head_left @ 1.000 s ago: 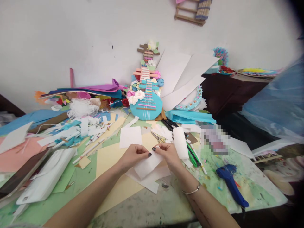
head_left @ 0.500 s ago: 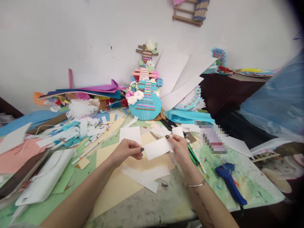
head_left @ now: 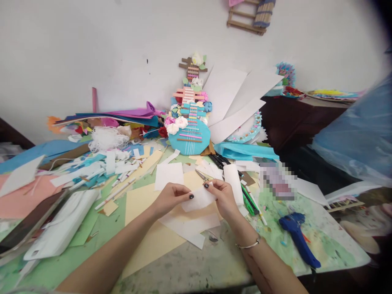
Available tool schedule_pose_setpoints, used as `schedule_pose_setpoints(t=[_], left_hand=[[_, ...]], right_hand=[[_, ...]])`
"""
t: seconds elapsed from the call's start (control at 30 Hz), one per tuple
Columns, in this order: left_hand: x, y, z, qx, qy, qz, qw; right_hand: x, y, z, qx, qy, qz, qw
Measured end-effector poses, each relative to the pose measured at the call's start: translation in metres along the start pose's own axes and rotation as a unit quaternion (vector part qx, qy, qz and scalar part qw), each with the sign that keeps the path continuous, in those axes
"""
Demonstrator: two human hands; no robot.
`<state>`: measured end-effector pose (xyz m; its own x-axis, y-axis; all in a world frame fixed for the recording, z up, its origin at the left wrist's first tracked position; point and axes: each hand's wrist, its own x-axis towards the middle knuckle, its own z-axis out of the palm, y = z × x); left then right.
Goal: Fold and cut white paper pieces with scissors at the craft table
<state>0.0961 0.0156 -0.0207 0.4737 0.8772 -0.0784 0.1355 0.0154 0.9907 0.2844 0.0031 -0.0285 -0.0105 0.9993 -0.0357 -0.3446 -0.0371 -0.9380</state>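
A small white strip of paper is held over the middle of the table, tilted up to the right. My left hand pinches its upper left end between thumb and fingers. At the other end, my right hand grips the strip, the thumb lying on top. Below them, more white paper pieces lie on a cream sheet. A white paper roll stands out behind my right hand, which hides part of it. Scissors lie just beyond the strip, partly covered.
A blue glue gun lies at the right, near green-and-black markers. Paper scraps and a white case-like object fill the left. A blue paper lute-like instrument leans at the back wall.
My left hand has come right and now pinches the strip's left end. My right hand has shifted left and down, uncovering more of the white roll. The view has moved slightly.
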Motion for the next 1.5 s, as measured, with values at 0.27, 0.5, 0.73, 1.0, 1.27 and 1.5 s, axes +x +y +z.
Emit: schedule_pose_setpoints(t=[0.27,0.5,0.73,1.0,1.27,1.5], left_hand=[[0.0,-0.002,-0.003,0.039,0.01,-0.016,0.999],[0.0,-0.001,-0.002,0.067,0.002,-0.019,0.998],[-0.001,0.005,-0.019,0.065,0.008,-0.041,0.997],[-0.001,0.007,-0.036,0.038,-0.012,-0.074,0.996],[0.001,0.003,-0.044,0.052,0.002,-0.089,0.995],[0.0,-0.002,-0.031,0.084,-0.047,-0.089,0.991]], right_hand=[[0.007,-0.001,-0.01,-0.17,-0.052,-0.001,0.984],[0.004,-0.002,-0.006,-0.293,-0.094,-0.006,0.951],[0.006,-0.003,-0.011,-0.227,-0.094,-0.007,0.969],[0.01,-0.01,-0.02,-0.205,-0.134,0.03,0.969],[0.015,-0.012,-0.027,-0.195,-0.081,0.022,0.977],[0.006,0.005,-0.007,-0.287,-0.208,-0.023,0.935]])
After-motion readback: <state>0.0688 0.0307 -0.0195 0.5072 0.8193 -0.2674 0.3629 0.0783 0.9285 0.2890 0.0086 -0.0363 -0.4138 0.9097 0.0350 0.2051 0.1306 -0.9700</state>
